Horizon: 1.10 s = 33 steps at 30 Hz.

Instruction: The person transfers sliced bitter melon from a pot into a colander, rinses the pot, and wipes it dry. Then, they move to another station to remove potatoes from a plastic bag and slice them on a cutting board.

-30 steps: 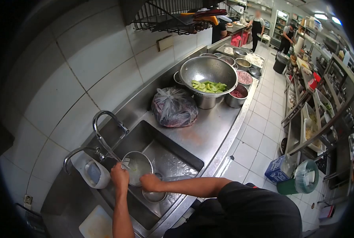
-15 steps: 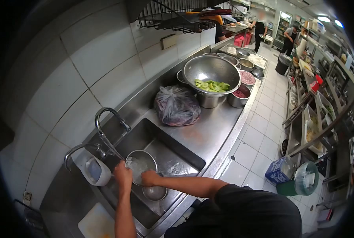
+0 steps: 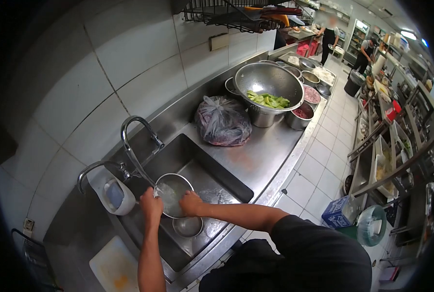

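A round metal bowl [image 3: 173, 184] with cloudy water in it is tilted over the sink [image 3: 212, 168]. My left hand [image 3: 151, 204] is closed at its left rim, close to the lower end of a tube running down from the faucet [image 3: 138, 163]. On the opposite side, my right hand [image 3: 191, 204] is closed over the right rim, knuckles toward the water. Both sets of fingertips are partly hidden. Below the bowl, a smaller metal bowl [image 3: 187, 227] rests in the sink.
A white container [image 3: 124, 203] stands left of the sink, near a stained cutting board [image 3: 114, 267]. Beyond the sink are a plastic bag [image 3: 224, 121] and a large metal bowl [image 3: 246, 82] of green slices. Two people [image 3: 329, 39] stand far down the aisle.
The metal bowl and both hands sit slightly higher in view. My right hand has shifted up and right along the bowl's side. The camera view has moved a little.
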Each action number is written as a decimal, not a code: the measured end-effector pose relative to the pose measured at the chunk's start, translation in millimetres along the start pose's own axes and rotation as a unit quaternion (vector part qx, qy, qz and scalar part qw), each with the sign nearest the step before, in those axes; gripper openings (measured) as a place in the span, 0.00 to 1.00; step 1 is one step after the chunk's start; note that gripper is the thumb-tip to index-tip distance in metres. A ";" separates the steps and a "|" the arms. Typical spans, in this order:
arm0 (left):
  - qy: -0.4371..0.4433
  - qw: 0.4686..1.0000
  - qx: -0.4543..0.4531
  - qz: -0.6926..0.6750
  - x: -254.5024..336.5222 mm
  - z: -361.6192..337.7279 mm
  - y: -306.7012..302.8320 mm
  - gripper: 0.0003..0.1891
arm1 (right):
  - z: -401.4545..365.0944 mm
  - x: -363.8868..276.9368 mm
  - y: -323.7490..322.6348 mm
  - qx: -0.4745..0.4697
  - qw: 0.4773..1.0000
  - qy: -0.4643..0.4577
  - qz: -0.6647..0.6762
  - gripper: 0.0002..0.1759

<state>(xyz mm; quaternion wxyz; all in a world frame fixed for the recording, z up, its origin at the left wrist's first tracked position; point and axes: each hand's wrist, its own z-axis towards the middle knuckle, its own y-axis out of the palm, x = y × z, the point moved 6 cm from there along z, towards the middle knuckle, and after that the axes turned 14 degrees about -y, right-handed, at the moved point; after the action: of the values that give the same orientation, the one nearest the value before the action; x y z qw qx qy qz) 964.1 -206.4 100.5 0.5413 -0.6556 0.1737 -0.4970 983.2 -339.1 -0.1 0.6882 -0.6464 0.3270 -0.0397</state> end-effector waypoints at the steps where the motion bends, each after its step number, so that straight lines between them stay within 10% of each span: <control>1: -0.003 1.000 0.001 -0.010 2.0 -0.9 -0.2 0.07 | 0.9 3.7 -1.5 -0.015 1.000 -0.002 -0.015 0.20; 4: -0.023 0.999 -0.016 -0.028 4.1 -0.7 3.1 0.07 | 32.5 19.5 15.1 0.032 0.988 0.045 0.146 0.26; 7: -0.028 0.998 -0.024 -0.057 0.5 1.8 11.3 0.05 | 69.7 28.1 45.3 0.267 0.855 -0.004 0.444 0.28; 11: -0.062 0.995 -0.038 -0.067 -6.9 8.2 10.2 0.04 | 58.9 -23.0 20.7 0.143 0.712 -0.019 0.687 0.23; 14: -0.047 0.997 -0.011 -0.052 -18.6 15.4 4.9 0.05 | 20.5 -43.0 -13.0 -0.015 0.791 0.045 0.610 0.20; 19: -0.164 0.955 -0.098 -0.226 -71.5 21.2 24.6 0.07 | -6.4 -46.5 -40.5 -0.107 0.959 -0.154 0.211 0.23; 25: -0.328 0.837 -0.291 -0.329 -87.2 -11.4 36.7 0.08 | 16.0 -38.0 -68.2 -0.056 0.977 -0.167 0.123 0.14; 28: -0.284 0.872 -0.182 -0.356 -90.3 -38.0 37.6 0.13 | 35.2 -29.3 -87.6 -0.109 0.968 -0.153 0.165 0.15; 33: -0.199 0.784 -0.331 -0.486 -82.6 -70.2 41.2 0.14 | 55.8 -18.0 -105.6 -0.137 0.938 -0.175 0.265 0.18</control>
<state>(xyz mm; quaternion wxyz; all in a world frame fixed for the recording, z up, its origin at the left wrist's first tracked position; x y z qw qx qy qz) 881.1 -195.4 20.2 0.0005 -0.8764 -0.1261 -0.4647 1035.9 -299.3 101.0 0.6246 -0.6211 0.3637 0.3032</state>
